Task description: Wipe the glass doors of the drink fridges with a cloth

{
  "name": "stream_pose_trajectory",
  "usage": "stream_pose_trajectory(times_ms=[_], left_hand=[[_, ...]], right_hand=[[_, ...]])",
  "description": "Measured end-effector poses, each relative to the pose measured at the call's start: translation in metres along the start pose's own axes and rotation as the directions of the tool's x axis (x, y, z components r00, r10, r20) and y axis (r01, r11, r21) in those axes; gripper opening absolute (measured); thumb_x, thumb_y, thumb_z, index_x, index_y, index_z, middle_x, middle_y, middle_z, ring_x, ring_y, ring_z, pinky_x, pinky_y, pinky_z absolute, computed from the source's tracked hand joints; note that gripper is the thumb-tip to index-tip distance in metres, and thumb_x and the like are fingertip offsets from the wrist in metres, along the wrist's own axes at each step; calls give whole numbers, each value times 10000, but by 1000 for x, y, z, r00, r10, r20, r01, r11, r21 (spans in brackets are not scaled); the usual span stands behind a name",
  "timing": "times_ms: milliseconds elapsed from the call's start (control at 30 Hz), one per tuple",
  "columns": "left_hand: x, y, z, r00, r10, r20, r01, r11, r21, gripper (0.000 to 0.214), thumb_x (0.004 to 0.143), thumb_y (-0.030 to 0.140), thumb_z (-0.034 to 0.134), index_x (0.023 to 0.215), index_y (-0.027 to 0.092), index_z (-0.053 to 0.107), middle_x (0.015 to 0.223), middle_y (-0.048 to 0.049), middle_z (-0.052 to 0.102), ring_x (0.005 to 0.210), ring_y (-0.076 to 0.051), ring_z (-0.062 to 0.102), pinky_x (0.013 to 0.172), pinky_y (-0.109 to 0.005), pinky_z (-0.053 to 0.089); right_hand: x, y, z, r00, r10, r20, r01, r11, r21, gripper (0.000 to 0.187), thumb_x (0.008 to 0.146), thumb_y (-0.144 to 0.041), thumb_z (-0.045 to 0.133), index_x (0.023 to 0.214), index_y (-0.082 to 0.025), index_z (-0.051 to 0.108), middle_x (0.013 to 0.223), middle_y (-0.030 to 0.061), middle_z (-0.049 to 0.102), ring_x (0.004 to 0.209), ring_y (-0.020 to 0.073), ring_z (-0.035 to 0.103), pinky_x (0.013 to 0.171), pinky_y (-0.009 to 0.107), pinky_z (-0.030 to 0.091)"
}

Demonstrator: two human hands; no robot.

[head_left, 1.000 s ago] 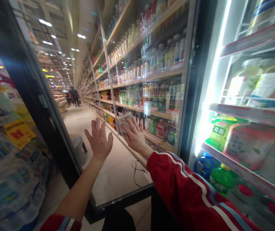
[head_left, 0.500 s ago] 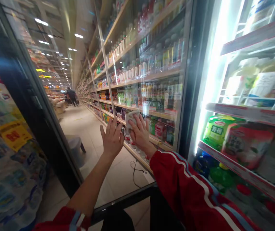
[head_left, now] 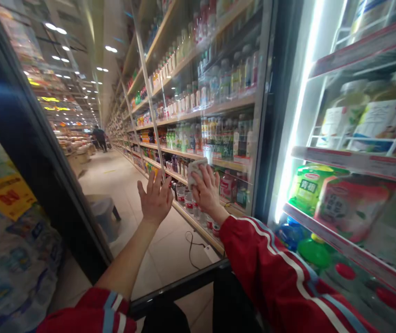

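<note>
Holding a pale, crumpled cloth (head_left: 195,172) at the clear, black-framed glass door (head_left: 184,285): right hand (head_left: 207,193), fingers bent, partly spread | left hand (head_left: 155,198): just beside, fingers splayed wide, grasping nothing, contact with door unclear | beyond: pale wooden shelves (head_left: 225,164) of plastic bottles (head_left: 225,74) | far aisle: dark-clothed person (head_left: 99,136)
</note>
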State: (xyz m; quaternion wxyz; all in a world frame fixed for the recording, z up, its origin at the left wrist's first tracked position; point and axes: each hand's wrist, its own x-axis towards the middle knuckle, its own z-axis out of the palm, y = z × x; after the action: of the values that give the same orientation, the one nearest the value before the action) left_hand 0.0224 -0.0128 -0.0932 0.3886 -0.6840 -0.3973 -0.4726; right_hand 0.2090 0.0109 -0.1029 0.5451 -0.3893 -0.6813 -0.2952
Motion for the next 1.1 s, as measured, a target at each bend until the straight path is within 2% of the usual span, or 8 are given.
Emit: stream_pose_trajectory(times_ms=[100, 233, 400, 500, 700, 967, 1033, 1100], left_hand=[[6, 4, -3, 999, 32, -8, -32, 999, 16, 438, 852, 224, 476, 1290, 241, 480, 1456, -98, 350, 1396, -239, 194, 1136, -516, -11], [36, 14, -3, 986, 163, 34, -164, 985, 53, 445, 865, 237, 464, 1310, 240, 454, 1453, -91, 356, 1397, -219, 194, 1139, -503, -15], [65, 16, 4, 986, 141, 87, -147, 987, 68, 510, 869, 310, 471, 1367, 233, 387, 1485, -96, 281, 1406, -250, 144, 1128, -530, -49], [65, 13, 8, 985, 133, 110, -140, 988, 61, 538, 869, 308, 469, 1390, 244, 352, 1492, -86, 265, 1409, -250, 126, 1130, -530, -56], [62, 11, 13, 985, 159, 60, -165, 981, 104, 539, 875, 336, 468, 1392, 236, 351, 1476, -93, 304, 1406, -245, 143, 1135, -512, -60], [62, 8, 19, 980, 197, -15, -191, 964, 183, 498, 873, 336, 480, 1352, 216, 413, 1449, -113, 352, 1401, -241, 162, 1141, -499, -2], [61, 7, 20, 982, 187, -12, -181, 965, 191, 500, 869, 334, 483, 1351, 219, 414, 1445, -114, 358, 1402, -238, 158, 1141, -500, -6], [60, 7, 21, 985, 173, 0, -169, 966, 195, 508, 865, 339, 485, 1355, 227, 409, 1445, -109, 360, 1403, -234, 156, 1142, -498, -14]], right_hand=[[-1, 3, 0, 999, -33, -5, 33, 999, -26, 377, 869, -272, 448, 1234, -241, 535, 1411, 76, 426, 1393, 239, 205, 1104, 507, 150], [7, 5, -5, 997, -80, -18, 80, 996, -38, 379, 859, -277, 456, 1224, -225, 544, 1423, 84, 413, 1395, 245, 202, 1109, 519, 113], [18, 8, -7, 989, -138, 56, 139, 990, -4, 421, 863, -270, 430, 1275, -233, 505, 1421, 67, 423, 1401, 223, 195, 1125, 487, 96], [19, 29, -6, 994, -113, 8, 113, 993, -27, 412, 861, -256, 416, 1261, -238, 513, 1405, 66, 440, 1395, 225, 210, 1118, 497, 114], [22, 74, -7, 956, 122, -265, -139, 989, -46, 464, 856, -239, 368, 1309, -190, 455, 1416, 125, 396, 1375, 263, 251, 1069, 535, 227], [20, 39, 6, 980, -149, -133, 147, 989, -19, 396, 846, -246, 444, 1233, -216, 523, 1396, 113, 431, 1387, 268, 226, 1083, 532, 204], [22, 46, 5, 976, -163, -144, 160, 987, -35, 399, 847, -244, 437, 1234, -214, 525, 1393, 117, 433, 1382, 274, 238, 1077, 544, 208], [27, 65, 1, 978, -96, -185, 89, 995, -48, 430, 848, -244, 415, 1268, -210, 501, 1408, 126, 411, 1374, 282, 251, 1066, 563, 216]])
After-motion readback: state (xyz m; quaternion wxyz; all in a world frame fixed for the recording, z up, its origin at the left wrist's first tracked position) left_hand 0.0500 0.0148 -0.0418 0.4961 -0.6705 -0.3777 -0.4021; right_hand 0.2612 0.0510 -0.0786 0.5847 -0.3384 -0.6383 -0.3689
